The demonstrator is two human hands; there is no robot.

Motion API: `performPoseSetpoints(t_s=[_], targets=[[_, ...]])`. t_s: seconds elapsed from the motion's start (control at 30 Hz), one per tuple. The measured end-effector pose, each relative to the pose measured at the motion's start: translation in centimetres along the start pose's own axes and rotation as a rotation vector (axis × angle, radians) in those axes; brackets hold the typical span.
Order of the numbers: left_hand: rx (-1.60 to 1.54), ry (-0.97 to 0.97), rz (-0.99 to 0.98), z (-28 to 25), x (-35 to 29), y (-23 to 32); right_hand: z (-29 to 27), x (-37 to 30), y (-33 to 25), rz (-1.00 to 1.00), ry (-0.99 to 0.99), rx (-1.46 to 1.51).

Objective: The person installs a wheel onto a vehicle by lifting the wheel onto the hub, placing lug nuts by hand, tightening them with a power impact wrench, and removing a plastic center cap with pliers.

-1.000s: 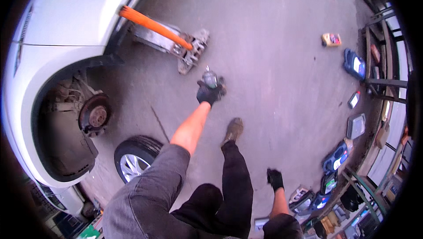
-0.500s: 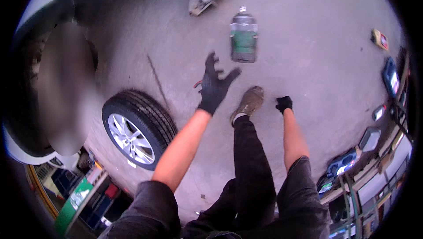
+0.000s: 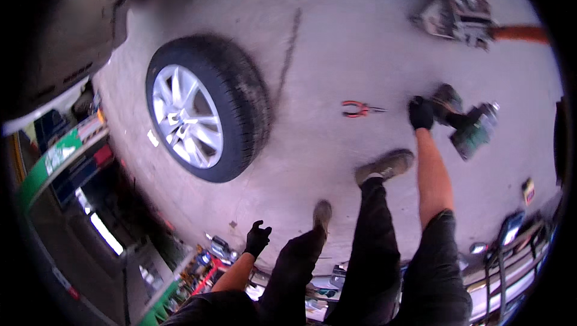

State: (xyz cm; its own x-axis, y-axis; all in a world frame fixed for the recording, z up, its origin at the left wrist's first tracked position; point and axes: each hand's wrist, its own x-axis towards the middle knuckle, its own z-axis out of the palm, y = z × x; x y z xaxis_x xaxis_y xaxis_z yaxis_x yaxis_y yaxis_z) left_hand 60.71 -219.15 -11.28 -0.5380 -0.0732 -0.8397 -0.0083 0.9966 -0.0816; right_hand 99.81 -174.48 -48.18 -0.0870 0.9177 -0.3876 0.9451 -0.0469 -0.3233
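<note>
Low in the view, my left hand (image 3: 257,239) in a black glove hangs with its fingers apart and loosely bent, with nothing visible in it. My gloved right hand (image 3: 421,113) is reached forward, fingers curled closed; whatever it may hold is hidden. Left of it, pliers (image 3: 356,108) with red handles lie on the floor. Beyond the right hand is a blurred, dark, shoe-like shape (image 3: 446,98). Next to that shape is a dark bottle (image 3: 472,139) with a green label. A car wheel (image 3: 243,106) with a silver rim is on the floor at left.
Part of a vehicle (image 3: 72,43) fills the upper left. A green-edged workbench (image 3: 45,169) runs along the left. Metal parts (image 3: 463,10) with an orange bar are at the far right. A rack (image 3: 499,266) with containers near it stands at lower right.
The view has turned and I have stepped. My left hand has dropped from near the bottle to the lower edge; my right reaches farther forward. The pliers are now plainly seen on the floor.
</note>
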Motion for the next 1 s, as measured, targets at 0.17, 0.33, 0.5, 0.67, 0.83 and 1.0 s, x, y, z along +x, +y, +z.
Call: performPoseSetpoints(t_s=[0.17, 0.33, 0.5, 0.67, 0.83, 1.0], targets=[[-0.338, -0.010, 0.114, -5.5, 1.2, -4.7, -2.7, 3.2, 2.3, 0.508, -0.463, 0.154], [0.018, 0.418, 0.338, -16.6, 7.3, 0.9, -9.9, -2.6, 4.6, -0.043, -0.075, -0.313], [-0.343, 0.840, -0.007, -26.7, 22.1, -1.2, -11.4, -6.3, -23.9, 0.143, -0.396, 0.454], [-0.654, 0.895, -0.182, -24.5, 34.4, -1.7, -0.8, -9.7, -66.8, -0.596, -0.415, 0.564], [-0.636, 0.924, 0.094, -25.1, 32.2, 5.1, 9.6, 0.1, -88.6, -0.544, -0.009, -0.377], [-0.781, 0.953, -0.122, -23.8, 31.0, 1.0, 10.3, -7.6, -96.9, -0.098, -0.322, 0.236]])
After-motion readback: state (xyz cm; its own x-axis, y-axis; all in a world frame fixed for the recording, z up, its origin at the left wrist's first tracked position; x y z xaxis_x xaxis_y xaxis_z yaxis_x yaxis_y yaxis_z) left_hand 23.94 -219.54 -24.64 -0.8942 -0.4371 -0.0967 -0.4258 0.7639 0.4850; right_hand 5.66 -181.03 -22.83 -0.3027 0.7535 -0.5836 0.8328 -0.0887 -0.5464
